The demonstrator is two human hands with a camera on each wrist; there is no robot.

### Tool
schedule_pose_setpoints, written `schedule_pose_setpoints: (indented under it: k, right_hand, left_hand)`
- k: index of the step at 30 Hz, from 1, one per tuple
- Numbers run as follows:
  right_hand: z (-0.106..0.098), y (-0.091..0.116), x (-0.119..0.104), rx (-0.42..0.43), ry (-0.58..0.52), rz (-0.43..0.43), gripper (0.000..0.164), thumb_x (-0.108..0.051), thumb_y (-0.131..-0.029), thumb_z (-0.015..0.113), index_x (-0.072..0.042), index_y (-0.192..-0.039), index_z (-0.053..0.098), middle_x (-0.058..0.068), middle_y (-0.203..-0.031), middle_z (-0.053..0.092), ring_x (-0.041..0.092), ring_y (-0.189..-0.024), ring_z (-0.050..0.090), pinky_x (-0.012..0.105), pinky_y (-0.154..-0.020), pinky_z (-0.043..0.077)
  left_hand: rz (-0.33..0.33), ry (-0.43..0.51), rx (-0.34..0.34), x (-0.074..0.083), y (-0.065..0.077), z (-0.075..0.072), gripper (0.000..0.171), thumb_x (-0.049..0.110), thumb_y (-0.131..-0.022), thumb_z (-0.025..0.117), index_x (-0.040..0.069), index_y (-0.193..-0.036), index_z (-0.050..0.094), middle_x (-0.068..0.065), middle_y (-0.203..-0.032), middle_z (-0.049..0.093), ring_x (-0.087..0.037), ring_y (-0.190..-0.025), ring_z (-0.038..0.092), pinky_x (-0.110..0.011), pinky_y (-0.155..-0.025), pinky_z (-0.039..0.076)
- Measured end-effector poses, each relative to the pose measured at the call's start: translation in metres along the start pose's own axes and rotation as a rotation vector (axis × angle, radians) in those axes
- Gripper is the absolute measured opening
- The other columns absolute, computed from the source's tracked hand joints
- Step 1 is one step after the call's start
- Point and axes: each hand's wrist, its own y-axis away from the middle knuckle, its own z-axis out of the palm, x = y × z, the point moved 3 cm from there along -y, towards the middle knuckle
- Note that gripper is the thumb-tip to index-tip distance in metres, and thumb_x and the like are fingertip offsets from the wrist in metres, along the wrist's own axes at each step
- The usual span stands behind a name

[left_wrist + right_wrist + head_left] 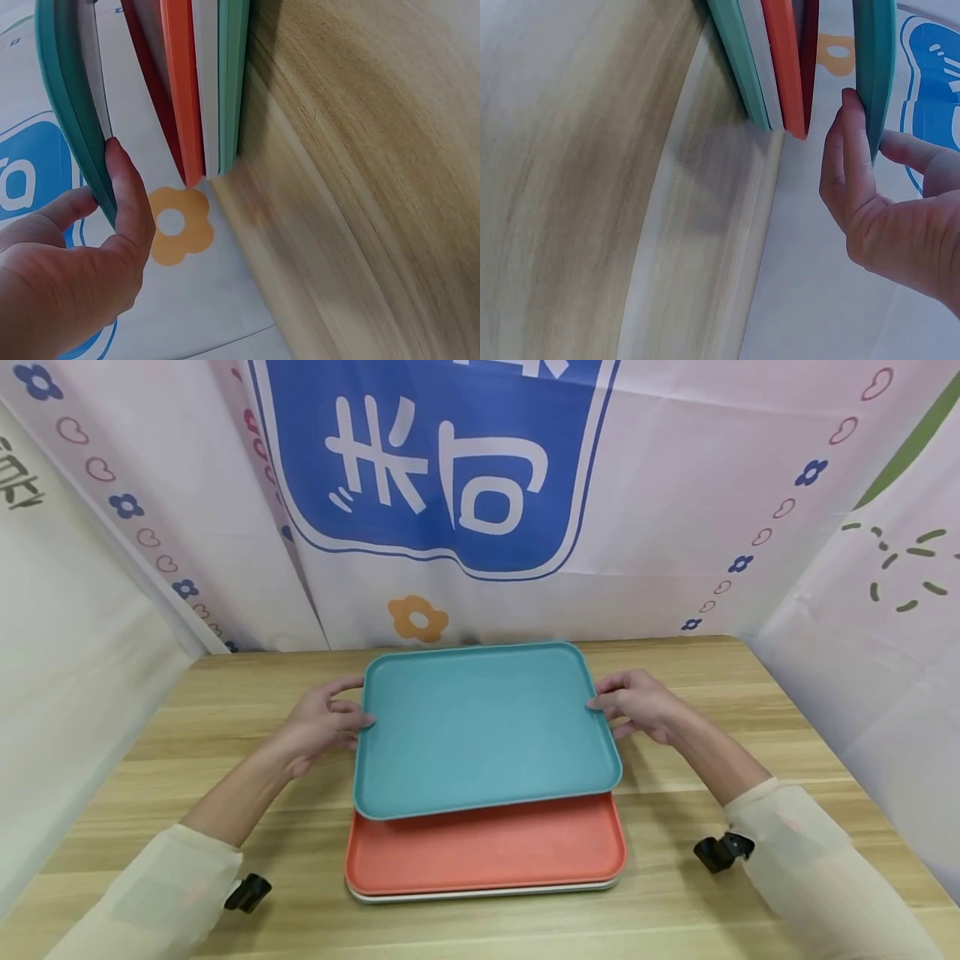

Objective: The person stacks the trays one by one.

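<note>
A teal rectangular tray [487, 727] is held up off the stack beneath it, with a gap between them in both wrist views. My left hand [321, 727] pinches its left edge, thumb on the rim and fingers below. At the opposite edge, my right hand [641, 703] grips the rim the same way. Under it lies a red tray [487, 852], partly covered from above in the head view. Below the red one, a white tray [207, 90] and a light green tray [234, 82] show their edges in the left wrist view.
The stack rests on a wood-grain table [675, 893]. Behind the table hangs a white printed cloth [660, 527] with a blue sign and an orange flower. More cloth encloses the left and right sides. Small black devices [247, 893] sit at both wrists.
</note>
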Motion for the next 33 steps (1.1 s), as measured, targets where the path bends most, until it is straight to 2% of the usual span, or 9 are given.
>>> schedule_pose_setpoints:
  k: [6,19,28,33]
  right_hand:
    - [0.003,0.006,0.002,-0.015,0.021,-0.003,0.035,-0.010,-0.091,0.061,0.009,-0.116,0.047,0.009,-0.089,0.056,0.017,-0.077,0.058,0.034,-0.065,0.058]
    - [0.006,0.010,0.002,-0.022,0.029,-0.017,0.044,-0.008,-0.090,0.059,0.009,-0.127,0.041,0.013,-0.093,0.057,0.019,-0.079,0.058,0.038,-0.065,0.058]
    - [0.009,0.015,0.006,-0.042,0.055,-0.025,0.047,-0.007,-0.090,0.060,0.009,-0.129,0.038,0.017,-0.093,0.058,0.025,-0.079,0.059,0.042,-0.066,0.058]
    - [0.010,0.019,0.010,-0.046,0.080,-0.020,0.045,-0.006,-0.090,0.061,0.009,-0.127,0.041,0.015,-0.088,0.060,0.022,-0.076,0.058,0.042,-0.067,0.058]
  left_hand:
    - [0.018,-0.032,-0.005,0.002,0.002,-0.001,0.068,-0.004,-0.088,0.059,-0.001,-0.146,0.023,-0.003,-0.082,0.062,-0.014,-0.070,0.062,-0.028,-0.064,0.056]
    - [0.014,-0.091,-0.003,-0.001,0.004,-0.004,0.066,-0.002,-0.089,0.060,-0.003,-0.145,0.025,-0.006,-0.088,0.063,-0.016,-0.077,0.064,-0.031,-0.074,0.056]
    - [-0.008,-0.163,-0.010,-0.004,0.006,-0.004,0.069,0.001,-0.087,0.064,-0.002,-0.145,0.027,-0.004,-0.084,0.062,-0.013,-0.074,0.061,-0.032,-0.071,0.056]
    - [-0.013,-0.197,-0.026,-0.007,0.008,-0.002,0.069,0.003,-0.087,0.064,-0.003,-0.145,0.027,-0.007,-0.084,0.062,-0.016,-0.070,0.061,-0.034,-0.068,0.057]
